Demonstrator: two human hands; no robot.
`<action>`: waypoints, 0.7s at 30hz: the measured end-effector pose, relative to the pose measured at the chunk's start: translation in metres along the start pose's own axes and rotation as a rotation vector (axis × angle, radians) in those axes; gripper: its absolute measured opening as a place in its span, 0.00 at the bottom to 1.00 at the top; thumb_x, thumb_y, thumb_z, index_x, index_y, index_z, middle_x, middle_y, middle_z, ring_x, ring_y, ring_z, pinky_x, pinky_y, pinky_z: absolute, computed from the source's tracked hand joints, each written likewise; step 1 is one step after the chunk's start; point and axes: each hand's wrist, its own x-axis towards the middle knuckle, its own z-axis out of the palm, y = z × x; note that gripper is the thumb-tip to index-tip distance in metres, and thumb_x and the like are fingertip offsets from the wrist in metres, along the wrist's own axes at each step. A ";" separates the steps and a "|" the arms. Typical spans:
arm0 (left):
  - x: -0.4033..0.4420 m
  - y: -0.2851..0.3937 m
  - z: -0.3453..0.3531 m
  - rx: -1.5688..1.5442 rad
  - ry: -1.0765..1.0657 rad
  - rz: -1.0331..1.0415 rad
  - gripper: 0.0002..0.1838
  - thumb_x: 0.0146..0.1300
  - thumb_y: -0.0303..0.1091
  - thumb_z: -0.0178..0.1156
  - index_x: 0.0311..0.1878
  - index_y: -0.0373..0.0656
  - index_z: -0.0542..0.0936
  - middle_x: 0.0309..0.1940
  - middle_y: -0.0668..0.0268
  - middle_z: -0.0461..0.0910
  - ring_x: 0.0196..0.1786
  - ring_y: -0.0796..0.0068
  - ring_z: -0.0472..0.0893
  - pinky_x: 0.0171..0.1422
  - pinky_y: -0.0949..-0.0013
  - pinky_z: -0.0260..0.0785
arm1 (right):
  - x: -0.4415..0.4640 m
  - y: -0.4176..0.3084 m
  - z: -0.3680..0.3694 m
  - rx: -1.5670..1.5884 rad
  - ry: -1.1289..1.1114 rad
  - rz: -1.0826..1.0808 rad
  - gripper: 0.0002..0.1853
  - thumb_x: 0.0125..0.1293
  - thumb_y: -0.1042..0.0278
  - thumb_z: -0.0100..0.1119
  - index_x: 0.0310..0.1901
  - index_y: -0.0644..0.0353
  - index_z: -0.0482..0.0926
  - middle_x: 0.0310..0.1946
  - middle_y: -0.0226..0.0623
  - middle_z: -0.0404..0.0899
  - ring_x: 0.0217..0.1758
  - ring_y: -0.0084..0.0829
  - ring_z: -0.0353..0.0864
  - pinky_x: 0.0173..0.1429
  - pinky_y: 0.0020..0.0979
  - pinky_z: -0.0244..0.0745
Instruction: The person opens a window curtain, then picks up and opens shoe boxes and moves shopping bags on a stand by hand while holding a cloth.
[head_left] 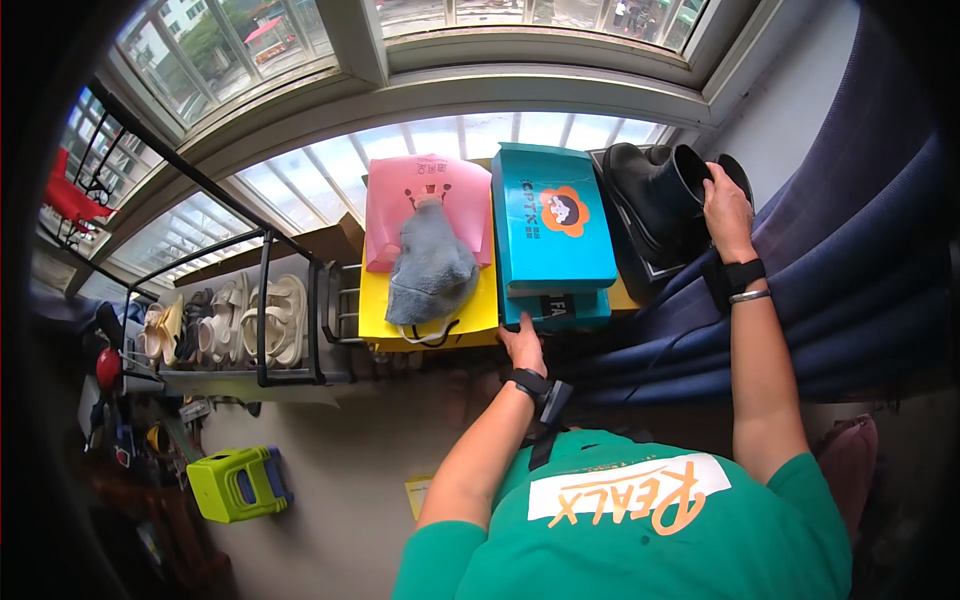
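My right hand (730, 212) is closed at the rim of a black boot (681, 180), one of a dark pair standing in an open box (645, 272) on the right. My left hand (524, 347) touches the front corner of a lower teal box (570, 306), its visible fingers apart. A larger teal shoebox (555, 225) with an orange flower picture rests on top of that box. To its left, a grey cloth cap (432, 268) lies over a pink bag (392, 205) and a yellow bag (378, 310), with a strap hanging at the front.
Several pairs of sandals (275, 322) stand on a black-framed rack (265, 300) at the left. A lime-green step stool (235, 485) is on the floor. Blue curtain (640, 350) hangs close by my right arm, and a barred window (540, 125) runs behind the boxes.
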 end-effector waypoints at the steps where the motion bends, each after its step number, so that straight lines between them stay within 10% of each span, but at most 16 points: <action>1: -0.015 0.011 -0.001 -0.053 -0.029 -0.016 0.42 0.67 0.52 0.58 0.75 0.49 0.48 0.57 0.56 0.72 0.44 0.58 0.81 0.42 0.53 0.71 | 0.000 0.001 0.000 -0.002 -0.003 0.006 0.14 0.71 0.65 0.50 0.55 0.55 0.74 0.47 0.44 0.82 0.48 0.50 0.81 0.50 0.47 0.76; 7: -0.024 0.016 0.001 -0.159 0.052 0.090 0.25 0.67 0.38 0.62 0.62 0.41 0.67 0.43 0.63 0.78 0.37 0.71 0.79 0.39 0.67 0.73 | -0.001 0.003 0.004 -0.022 0.029 -0.004 0.14 0.70 0.66 0.51 0.56 0.56 0.74 0.47 0.43 0.82 0.47 0.50 0.82 0.49 0.47 0.77; 21: 0.005 0.012 -0.097 -0.159 0.227 0.089 0.19 0.65 0.28 0.56 0.59 0.40 0.72 0.43 0.63 0.78 0.41 0.76 0.78 0.40 0.72 0.70 | 0.005 -0.012 0.000 0.115 0.355 -0.137 0.18 0.64 0.78 0.55 0.56 0.56 0.77 0.50 0.42 0.75 0.55 0.43 0.76 0.60 0.38 0.72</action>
